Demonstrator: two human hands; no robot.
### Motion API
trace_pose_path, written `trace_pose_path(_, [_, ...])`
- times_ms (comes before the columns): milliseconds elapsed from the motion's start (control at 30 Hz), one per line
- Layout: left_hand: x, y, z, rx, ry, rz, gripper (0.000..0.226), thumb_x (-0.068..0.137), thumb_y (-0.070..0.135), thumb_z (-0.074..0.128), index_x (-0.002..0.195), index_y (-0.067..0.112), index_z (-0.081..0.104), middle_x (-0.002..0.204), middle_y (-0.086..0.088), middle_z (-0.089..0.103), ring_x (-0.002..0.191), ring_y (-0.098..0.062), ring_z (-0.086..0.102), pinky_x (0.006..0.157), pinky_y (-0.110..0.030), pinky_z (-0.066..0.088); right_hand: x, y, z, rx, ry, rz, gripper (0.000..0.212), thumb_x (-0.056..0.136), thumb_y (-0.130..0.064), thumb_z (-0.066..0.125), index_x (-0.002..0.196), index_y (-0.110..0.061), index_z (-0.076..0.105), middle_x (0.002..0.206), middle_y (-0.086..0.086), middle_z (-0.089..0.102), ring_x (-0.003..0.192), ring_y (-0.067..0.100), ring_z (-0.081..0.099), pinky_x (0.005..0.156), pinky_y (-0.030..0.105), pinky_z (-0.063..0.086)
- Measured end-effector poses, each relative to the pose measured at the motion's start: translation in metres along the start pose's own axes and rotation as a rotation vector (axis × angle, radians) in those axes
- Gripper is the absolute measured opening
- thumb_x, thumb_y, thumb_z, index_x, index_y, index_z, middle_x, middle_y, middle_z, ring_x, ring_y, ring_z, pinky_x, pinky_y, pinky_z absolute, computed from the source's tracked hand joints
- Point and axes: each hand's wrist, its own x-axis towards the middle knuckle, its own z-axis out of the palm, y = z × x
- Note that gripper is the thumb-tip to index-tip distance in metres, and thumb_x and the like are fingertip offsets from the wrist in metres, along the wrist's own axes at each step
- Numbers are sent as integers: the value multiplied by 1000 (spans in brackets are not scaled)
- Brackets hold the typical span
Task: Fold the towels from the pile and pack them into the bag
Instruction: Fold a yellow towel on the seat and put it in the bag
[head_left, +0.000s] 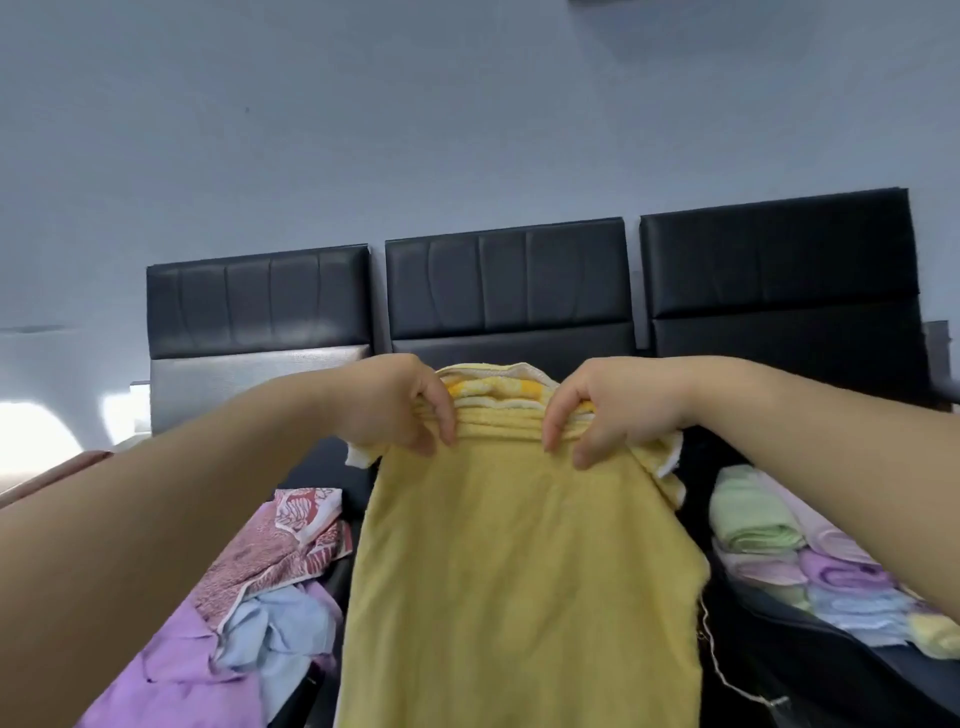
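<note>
Yellow terry, gathered in pleats along its top edge, was pinched betw. the curled fingers (442, 415) of the L hand (395, 400) and, close beside, those of the R hand (613, 410). Both hands gripped cloth; neither was slack. Thumbs lay behind the fabric, not seen.

Below the grip the towel (519, 582) hung as one broad panel, held in the air in front of the middle seat (509, 280), w/ its lower end out of frame. A white-hemmed corner stuck out at each side under the hands, and a loose thread (714, 644) trailed from the R edge.

Outward: unfolded pile (260, 587) (pink print, lilac, blue) to the L; folded stack (769, 540) (green, lilac, blue, yellow) to the R, resting on dark material (841, 675), unidentified.

Judged stage: start of a fold, towel not yet halved.

Risks:
1. Hands sat close together, so the outer corners drooped. A fold made from here would prob. come out skewed.
2. The bunched layers could slip from the pinch unevenly if the grip eased.
3. The thread might snag on the stack or a seat edge & drag folded items.
</note>
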Motion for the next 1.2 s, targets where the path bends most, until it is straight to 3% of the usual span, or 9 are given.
trace_pose_path(167, [58, -41, -14, 144, 98, -114, 29, 82, 15, 76, 83, 44, 75, 90, 10, 67, 72, -9, 64, 54, -15, 48, 75, 28, -15, -89, 216, 75, 34, 81, -17, 74, 84, -51, 73, 110, -27, 57, 103, 4, 59, 93, 32, 51])
trace_pose_path(267, [81, -57, -50, 181, 245, -140, 32, 87, 13, 67, 95, 43, 76, 101, 9, 65, 82, -16, 66, 62, -27, 58, 103, 32, -45, -141, 390, 94, 48, 85, -10, 62, 79, -57, 68, 118, -17, 56, 111, 14, 60, 94, 38, 55])
trace_pose_path(367, [93, -62, -87, 253, 404, -80, 35, 89, 11, 62, 103, 40, 74, 101, 11, 59, 98, -16, 61, 75, -27, 51, 116, 32, -81, -144, 545, 70, 55, 86, -5, 53, 87, -59, 66, 120, -12, 55, 108, 20, 61, 87, 45, 59])
trace_pose_path(467, [93, -62, -106, 318, 521, -75, 33, 94, 14, 60, 109, 41, 71, 98, 8, 50, 95, -16, 51, 81, -31, 42, 114, 26, -101, -168, 637, 27, 51, 90, -3, 51, 105, -48, 70, 117, -9, 55, 113, 17, 55, 95, 41, 51])
trace_pose_path(633, [69, -59, -88, 351, 571, -17, 33, 95, 15, 59, 114, 40, 70, 103, 6, 54, 94, -17, 55, 78, -30, 42, 90, 22, -87, -194, 624, 6, 43, 94, -8, 54, 114, -42, 71, 105, -12, 51, 103, 14, 53, 81, 31, 43])
trace_pose_path(733, [45, -50, -61, 150, 398, -23, 32, 91, 14, 65, 102, 43, 72, 98, 16, 54, 84, -3, 53, 69, -18, 42, 69, 20, -60, -146, 509, -19, 41, 92, -10, 60, 106, -47, 72, 105, -18, 53, 104, 12, 54, 90, 32, 46])
trace_pose_path(900, [6, -45, 12, -220, -24, -75, 33, 80, 11, 80, 88, 43, 77, 80, 13, 71, 68, -9, 66, 63, -25, 53, 31, 30, 13, 44, 107, 48, 34, 79, -22, 81, 88, -54, 74, 108, -35, 58, 105, 10, 63, 100, 34, 50])
trace_pose_path(1067, [-26, -53, 91, -657, -390, -57, 34, 75, 12, 88, 106, 20, 76, 98, -13, 67, 85, -26, 62, 81, -41, 52, -4, 49, 88, 464, -178, 186, 30, 80, -10, 84, 93, -37, 80, 125, -12, 65, 111, 21, 69, 102, 45, 55])
trace_pose_path(1200, [-43, -55, 139, -876, -544, -47, 34, 79, -7, 76, 106, 14, 74, 101, -6, 68, 89, -18, 66, 80, -30, 54, -14, 75, 141, 743, -381, 295, 37, 76, -6, 87, 105, -26, 78, 132, 17, 63, 99, 42, 65, 97, 63, 49])
